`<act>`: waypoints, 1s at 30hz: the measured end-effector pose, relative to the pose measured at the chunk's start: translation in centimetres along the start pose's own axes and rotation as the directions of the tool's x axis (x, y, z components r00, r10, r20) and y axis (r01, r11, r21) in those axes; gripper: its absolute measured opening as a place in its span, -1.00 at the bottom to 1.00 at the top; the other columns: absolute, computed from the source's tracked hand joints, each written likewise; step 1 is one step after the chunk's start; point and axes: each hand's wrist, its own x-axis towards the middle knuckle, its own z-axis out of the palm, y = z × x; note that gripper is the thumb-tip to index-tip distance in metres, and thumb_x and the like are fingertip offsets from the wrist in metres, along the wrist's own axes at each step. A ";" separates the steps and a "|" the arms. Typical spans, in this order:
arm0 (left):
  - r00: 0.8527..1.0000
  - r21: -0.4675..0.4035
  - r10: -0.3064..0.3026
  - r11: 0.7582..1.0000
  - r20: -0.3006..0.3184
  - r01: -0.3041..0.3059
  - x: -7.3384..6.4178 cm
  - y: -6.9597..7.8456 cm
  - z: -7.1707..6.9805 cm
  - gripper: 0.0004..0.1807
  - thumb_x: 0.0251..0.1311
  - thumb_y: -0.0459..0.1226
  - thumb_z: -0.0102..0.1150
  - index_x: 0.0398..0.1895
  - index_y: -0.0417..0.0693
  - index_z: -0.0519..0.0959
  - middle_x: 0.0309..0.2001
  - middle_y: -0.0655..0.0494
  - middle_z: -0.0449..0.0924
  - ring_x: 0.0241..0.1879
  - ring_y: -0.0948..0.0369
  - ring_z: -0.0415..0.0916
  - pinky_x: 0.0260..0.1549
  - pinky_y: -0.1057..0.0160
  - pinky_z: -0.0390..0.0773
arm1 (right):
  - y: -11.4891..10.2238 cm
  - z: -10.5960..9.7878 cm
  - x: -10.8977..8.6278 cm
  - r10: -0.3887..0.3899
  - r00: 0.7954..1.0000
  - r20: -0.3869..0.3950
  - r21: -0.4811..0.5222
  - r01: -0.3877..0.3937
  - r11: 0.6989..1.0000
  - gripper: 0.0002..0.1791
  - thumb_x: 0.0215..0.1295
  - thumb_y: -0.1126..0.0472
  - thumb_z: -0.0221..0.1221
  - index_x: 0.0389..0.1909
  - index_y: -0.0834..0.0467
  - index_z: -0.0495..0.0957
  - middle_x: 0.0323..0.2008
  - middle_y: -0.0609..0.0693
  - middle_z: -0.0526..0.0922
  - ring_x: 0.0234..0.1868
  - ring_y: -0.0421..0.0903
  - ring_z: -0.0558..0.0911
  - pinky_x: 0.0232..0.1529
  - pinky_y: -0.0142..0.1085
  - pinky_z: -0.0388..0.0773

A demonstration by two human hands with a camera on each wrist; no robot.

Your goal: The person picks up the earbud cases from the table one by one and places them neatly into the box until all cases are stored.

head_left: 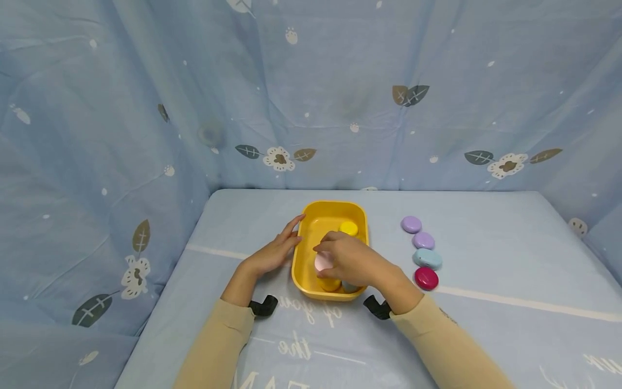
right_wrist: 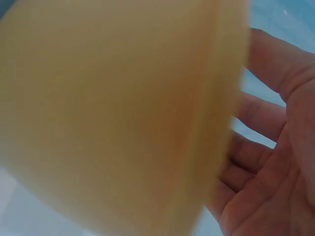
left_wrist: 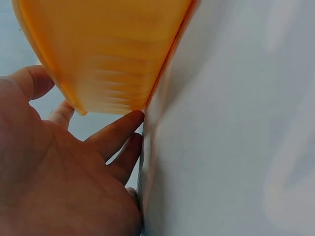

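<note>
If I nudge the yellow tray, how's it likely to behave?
The yellow tray would probably slide rather than tip, since it looks low and broad. Its smooth walls hold their shape, suggesting fairly stiff, perhaps slippery plastic. A sharp push might shift the far yellow piece inside.

Lettering, all white, printed on the pale blue cloth covering the tabletop (head_left: 491, 232); head view only. Upper line, flowing script (head_left: 311, 312): "of you", mirror-reversed, so it runs right to left. Next line down, a single script word (head_left: 295, 346): "the", likewise reversed, a thin white rule to either side. Lower edge of frame: large capitals (head_left: 272, 382), cut off; an A among them, full word not readable. Far right edge: more script (head_left: 602, 362), faint and clipped, wording cannot be told. Left of that, a curling stroke (head_left: 552, 377), too partial to read.
</note>
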 end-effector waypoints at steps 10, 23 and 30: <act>1.000 -0.015 0.012 1.000 0.006 -0.012 0.0 -0.1 -0.3 -0.41 0.61 0.12 -0.20 0.51 0.98 -0.12 0.69 0.00 -0.09 0.67 -0.01 -0.09 0.56 -0.37 -0.13 | -0.2 1.4 0.5 -0.027 0.999 -0.018 -0.003 0.027 1.000 -0.45 0.28 0.00 0.44 0.23 0.16 0.65 0.11 0.02 0.66 0.10 -0.05 0.62 0.20 -0.15 0.61; 1.000 -0.012 0.017 1.000 0.010 -0.017 -0.1 0.3 -0.2 -0.40 0.62 0.10 -0.20 0.54 0.90 -0.11 0.70 0.05 -0.14 0.67 -0.01 -0.09 0.57 -0.35 -0.14 | -0.7 2.8 1.2 -0.009 1.000 -0.008 0.001 0.009 1.000 -0.47 0.34 -0.03 0.39 0.23 0.16 0.65 0.16 0.01 0.67 0.20 -0.04 0.61 0.33 -0.13 0.53; 1.000 -0.028 0.020 0.999 0.013 -0.019 0.0 -0.1 -0.2 -0.41 0.62 0.09 -0.20 0.56 0.87 -0.09 0.70 0.05 -0.10 0.67 -0.02 -0.08 0.57 -0.34 -0.15 | -1.0 3.3 1.4 -0.011 1.000 -0.007 0.030 0.011 1.000 -0.51 0.35 0.02 0.39 0.20 0.19 0.66 0.12 0.02 0.68 0.15 -0.02 0.63 0.28 -0.12 0.57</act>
